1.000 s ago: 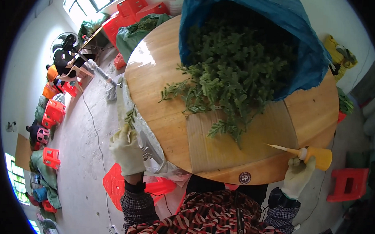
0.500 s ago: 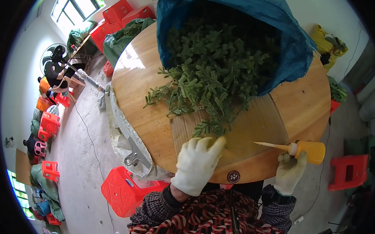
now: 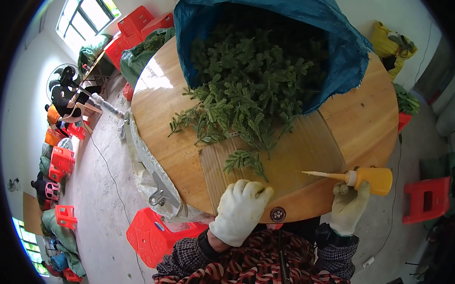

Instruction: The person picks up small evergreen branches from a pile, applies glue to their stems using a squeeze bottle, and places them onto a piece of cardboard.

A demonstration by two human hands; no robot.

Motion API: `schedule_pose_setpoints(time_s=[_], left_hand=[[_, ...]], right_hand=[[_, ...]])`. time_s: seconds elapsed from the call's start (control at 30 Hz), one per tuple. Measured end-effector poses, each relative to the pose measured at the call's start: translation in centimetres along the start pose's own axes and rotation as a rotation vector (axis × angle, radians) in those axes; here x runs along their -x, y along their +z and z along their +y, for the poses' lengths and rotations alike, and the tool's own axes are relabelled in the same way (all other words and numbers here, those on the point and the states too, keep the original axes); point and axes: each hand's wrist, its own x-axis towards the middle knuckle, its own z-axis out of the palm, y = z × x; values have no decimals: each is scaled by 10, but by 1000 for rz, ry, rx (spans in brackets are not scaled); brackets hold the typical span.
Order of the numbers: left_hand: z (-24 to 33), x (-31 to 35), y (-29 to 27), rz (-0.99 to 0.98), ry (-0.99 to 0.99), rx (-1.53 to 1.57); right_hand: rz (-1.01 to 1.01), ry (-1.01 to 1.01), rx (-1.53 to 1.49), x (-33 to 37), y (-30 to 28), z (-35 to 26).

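Observation:
My left hand (image 3: 241, 211), in a white glove, is closed at the near edge of the table. Its thumb and fingers pinch the stem end of a small green fir-like sprig (image 3: 244, 160), which points away over the cardboard. In my gloved right hand (image 3: 348, 208) is a yellow squeeze bottle (image 3: 373, 181), tipped on its side. Its long pale nozzle (image 3: 323, 174) points left across the cardboard sheet (image 3: 308, 149). Beyond the sprig, a heap of similar green sprigs (image 3: 256, 91) spills out of a blue sack (image 3: 353, 72).
The round wooden table (image 3: 159, 119) has a metal clip (image 3: 163, 193) and plastic sheeting on its left rim. A red stool (image 3: 153, 237) stands at the near left, another red stool (image 3: 427, 200) at the right. A fan (image 3: 65, 82) stands farther left.
My left hand has drawn slightly back toward me, bringing one sprig away from the heap. The bottle in my right hand stays nearly in place. The whole view has shifted slightly.

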Motion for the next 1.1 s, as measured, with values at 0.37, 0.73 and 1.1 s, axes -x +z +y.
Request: schedule_pose_setpoints(time_s=[0.37,0.73,1.1], left_hand=[[-12,-6,0,-64,-95,-253],[10,7,15,41,-74,-59],[-4,4,0,181,-181,92]], right_hand=[[-24,0,0,0,1,-1],[-38,10,-37,-4,-10,3],[-68,112,-97,15,17,1]])
